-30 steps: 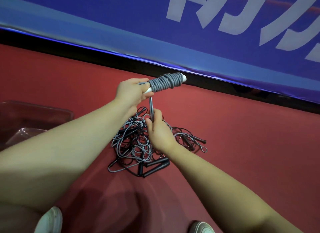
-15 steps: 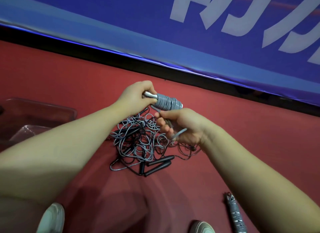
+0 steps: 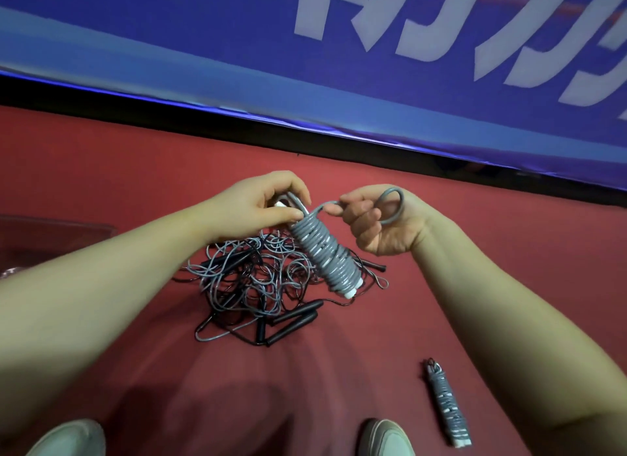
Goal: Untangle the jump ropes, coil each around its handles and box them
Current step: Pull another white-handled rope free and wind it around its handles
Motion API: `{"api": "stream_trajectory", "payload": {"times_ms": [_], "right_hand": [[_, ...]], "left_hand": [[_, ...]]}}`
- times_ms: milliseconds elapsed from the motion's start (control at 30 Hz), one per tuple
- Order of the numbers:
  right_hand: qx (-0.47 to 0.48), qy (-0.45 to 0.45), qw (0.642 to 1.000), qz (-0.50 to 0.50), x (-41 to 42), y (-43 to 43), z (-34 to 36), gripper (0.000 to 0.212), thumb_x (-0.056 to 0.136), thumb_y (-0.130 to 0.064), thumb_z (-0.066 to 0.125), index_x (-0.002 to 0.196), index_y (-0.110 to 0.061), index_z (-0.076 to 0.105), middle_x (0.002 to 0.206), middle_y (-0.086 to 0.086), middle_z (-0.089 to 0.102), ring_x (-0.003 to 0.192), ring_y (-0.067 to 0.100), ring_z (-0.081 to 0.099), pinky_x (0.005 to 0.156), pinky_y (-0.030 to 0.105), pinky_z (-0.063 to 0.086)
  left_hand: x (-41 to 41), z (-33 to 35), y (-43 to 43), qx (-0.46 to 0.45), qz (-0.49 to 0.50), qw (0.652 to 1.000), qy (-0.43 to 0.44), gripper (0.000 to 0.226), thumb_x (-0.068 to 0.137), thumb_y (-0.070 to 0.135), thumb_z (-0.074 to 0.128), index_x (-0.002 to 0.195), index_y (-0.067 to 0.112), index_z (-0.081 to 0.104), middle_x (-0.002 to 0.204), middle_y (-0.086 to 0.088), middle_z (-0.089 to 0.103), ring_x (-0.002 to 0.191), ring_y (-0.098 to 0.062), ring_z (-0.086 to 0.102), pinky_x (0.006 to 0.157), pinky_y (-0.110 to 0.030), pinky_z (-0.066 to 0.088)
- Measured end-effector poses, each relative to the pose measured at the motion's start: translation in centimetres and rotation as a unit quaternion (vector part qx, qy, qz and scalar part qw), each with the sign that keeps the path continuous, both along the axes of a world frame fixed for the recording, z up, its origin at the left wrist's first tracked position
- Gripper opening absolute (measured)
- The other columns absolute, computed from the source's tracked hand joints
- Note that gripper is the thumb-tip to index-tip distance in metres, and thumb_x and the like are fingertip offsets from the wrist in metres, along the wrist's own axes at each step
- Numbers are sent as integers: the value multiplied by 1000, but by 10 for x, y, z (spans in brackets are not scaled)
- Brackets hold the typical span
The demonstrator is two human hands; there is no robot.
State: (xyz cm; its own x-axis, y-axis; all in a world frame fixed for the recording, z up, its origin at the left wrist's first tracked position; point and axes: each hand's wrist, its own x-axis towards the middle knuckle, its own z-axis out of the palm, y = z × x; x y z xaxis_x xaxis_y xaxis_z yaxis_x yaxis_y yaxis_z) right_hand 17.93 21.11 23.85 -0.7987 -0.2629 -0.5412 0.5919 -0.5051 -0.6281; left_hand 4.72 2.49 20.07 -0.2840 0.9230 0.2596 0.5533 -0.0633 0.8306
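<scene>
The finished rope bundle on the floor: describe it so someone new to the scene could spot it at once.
Start at the red floor below the blue banner and look lower right, just past the right shoe. There lies the finished rope bundle, grey rope wound tight round its handles. Unlike the loose tangled pile at centre and the held bundle above it, it lies alone, untouched.

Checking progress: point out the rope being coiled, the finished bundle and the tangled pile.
rope being coiled (image 3: 325, 255), head view, middle wraps.
finished bundle (image 3: 446, 406), head view, mid-length.
tangled pile (image 3: 247, 279), head view, centre.
</scene>
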Motion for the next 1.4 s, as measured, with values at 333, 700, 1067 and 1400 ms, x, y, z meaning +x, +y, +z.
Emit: {"api": "stream_trajectory", "payload": {"times_ms": [333,700,1067,1400], "right_hand": [[-78,-7,993,83,6,16,-26,11,75,-7,70,79,3,69,44,-11,29,32,4,51,40,13,25],[83,49,906,-412,1,14,-57,17,100,-14,37,105,-8,53,74,6,61,52,13,59,47,18,47],[551,122,825,-27,0,-10,-78,55,92,-38,55,139,-13,42,141,0,45,127,13,45,103,21,39],[426,167,884,-91,-31,-67,-80,28,101,-12,39,124,-4,51,63,-6,46,47,4,40,43,15,32]], "left_hand": [[22,19,7,-49,-134,988,65,30,82,14,68,99,38,70,92,4,58,86,-4,58,79,-15,47],[6,-1,8,-33,53,982,-179,28,88,-4,56,90,21,69,66,5,67,55,-4,62,56,-12,49],[9,10,11,-7,54,903,-426,17,88,0,53,88,7,69,72,-3,71,58,-8,63,52,-12,51],[-1,11,24,126,248,845,-457,13,93,2,52,93,5,65,89,-9,61,60,-8,61,53,-11,49]]}}
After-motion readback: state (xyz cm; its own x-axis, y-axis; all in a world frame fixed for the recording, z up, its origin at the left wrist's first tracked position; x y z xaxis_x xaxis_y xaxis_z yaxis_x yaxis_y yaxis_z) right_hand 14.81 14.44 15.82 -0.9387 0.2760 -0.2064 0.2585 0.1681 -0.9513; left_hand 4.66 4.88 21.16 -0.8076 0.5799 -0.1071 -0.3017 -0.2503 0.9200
